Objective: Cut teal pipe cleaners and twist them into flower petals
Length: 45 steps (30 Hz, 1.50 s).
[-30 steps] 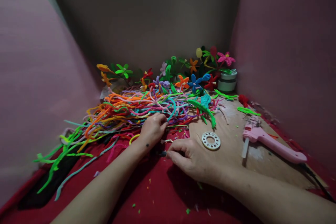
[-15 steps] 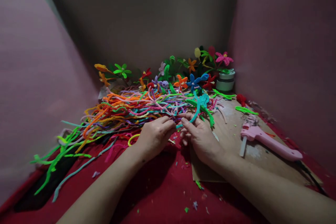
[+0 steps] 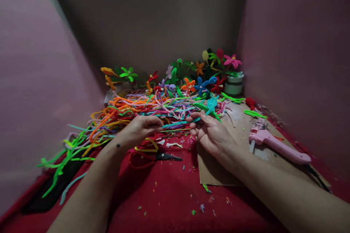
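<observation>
A teal pipe cleaner (image 3: pixel 176 124) is stretched sideways between my two hands. The fingertips of my left hand (image 3: pixel 144 128) pinch its left end. My right hand (image 3: pixel 209 129) holds it nearer a crumpled teal pipe-cleaner flower (image 3: pixel 212 104), which sticks up above the fingers. Long green pipe-cleaner leaves (image 3: pixel 205 110) lie just behind that hand. Below the left hand, scissors (image 3: pixel 169 157) with red handles rest on the red cloth, blades pointing right. A bent yellow pipe cleaner (image 3: pixel 147 148) lies by their handles, close to small white stamen bundles (image 3: pixel 174 145).
Loose pipe cleaners (image 3: pixel 123 107) in many colours are heaped behind and left of my hands. Finished flowers (image 3: pixel 202 86) stand along the back, some near a white pot (image 3: pixel 234 83). On the right a pink glue gun (image 3: pixel 279 145) lies on a brown board (image 3: pixel 216 171). Scraps dot the cloth (image 3: pixel 164 196).
My left hand has moved left, away from the right hand, and the teal pipe cleaner has gone from curved to nearly straight. The flower tilts lower, and the scissors have come into sight.
</observation>
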{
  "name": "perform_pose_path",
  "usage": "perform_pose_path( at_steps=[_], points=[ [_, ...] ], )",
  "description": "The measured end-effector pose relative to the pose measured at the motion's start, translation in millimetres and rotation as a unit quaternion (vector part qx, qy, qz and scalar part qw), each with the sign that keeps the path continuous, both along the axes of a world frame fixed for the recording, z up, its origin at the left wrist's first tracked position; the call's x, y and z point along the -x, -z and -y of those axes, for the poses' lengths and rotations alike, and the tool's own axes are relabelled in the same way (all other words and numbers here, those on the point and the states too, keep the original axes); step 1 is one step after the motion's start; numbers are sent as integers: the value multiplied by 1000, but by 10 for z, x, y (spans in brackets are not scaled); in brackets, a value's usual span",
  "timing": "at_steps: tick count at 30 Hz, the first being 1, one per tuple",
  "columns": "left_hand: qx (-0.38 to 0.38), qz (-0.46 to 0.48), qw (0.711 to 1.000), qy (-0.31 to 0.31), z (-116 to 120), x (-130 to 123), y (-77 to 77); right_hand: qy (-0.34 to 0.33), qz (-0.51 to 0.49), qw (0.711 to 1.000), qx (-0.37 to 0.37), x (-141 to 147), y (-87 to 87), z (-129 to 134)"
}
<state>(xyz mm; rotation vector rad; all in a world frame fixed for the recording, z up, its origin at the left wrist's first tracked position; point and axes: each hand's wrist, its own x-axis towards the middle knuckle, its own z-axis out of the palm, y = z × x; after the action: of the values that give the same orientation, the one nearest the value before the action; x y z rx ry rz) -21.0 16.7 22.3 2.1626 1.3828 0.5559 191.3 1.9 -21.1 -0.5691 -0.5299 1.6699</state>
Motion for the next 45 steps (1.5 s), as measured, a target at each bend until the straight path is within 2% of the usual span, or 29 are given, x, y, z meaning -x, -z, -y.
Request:
perform_pose_path(
  at_steps=[3,8,15,21,28,33,37,40,45],
  points=[
    [21,-9,1000,-8,2,46,5,6,-11,1000,14,-24,-4,-31],
    [-9,-21,999,-26,-4,82,33,16,-2,1000,-7,-43,-4,-46],
    [29,-53,998,-5,19,115,22,38,28,998,-42,-93,-28,-84],
    [72,11,997,-17,88,220,-63,64,24,996,-52,-191,-102,-139],
    [67,32,997,-35,67,291,-81,70,17,997,-25,-254,-130,-175],
    [67,22,996,-52,42,321,-81,67,42,996,-45,-263,-131,-163],
    [50,94,990,-91,107,246,-99,69,63,991,-92,-273,-154,-152],
    [76,172,977,-100,153,112,-63,30,71,988,-137,-216,-136,-98],
    [123,189,974,-12,204,-160,67,-86,161,975,-129,-21,-34,94]
  ],
)
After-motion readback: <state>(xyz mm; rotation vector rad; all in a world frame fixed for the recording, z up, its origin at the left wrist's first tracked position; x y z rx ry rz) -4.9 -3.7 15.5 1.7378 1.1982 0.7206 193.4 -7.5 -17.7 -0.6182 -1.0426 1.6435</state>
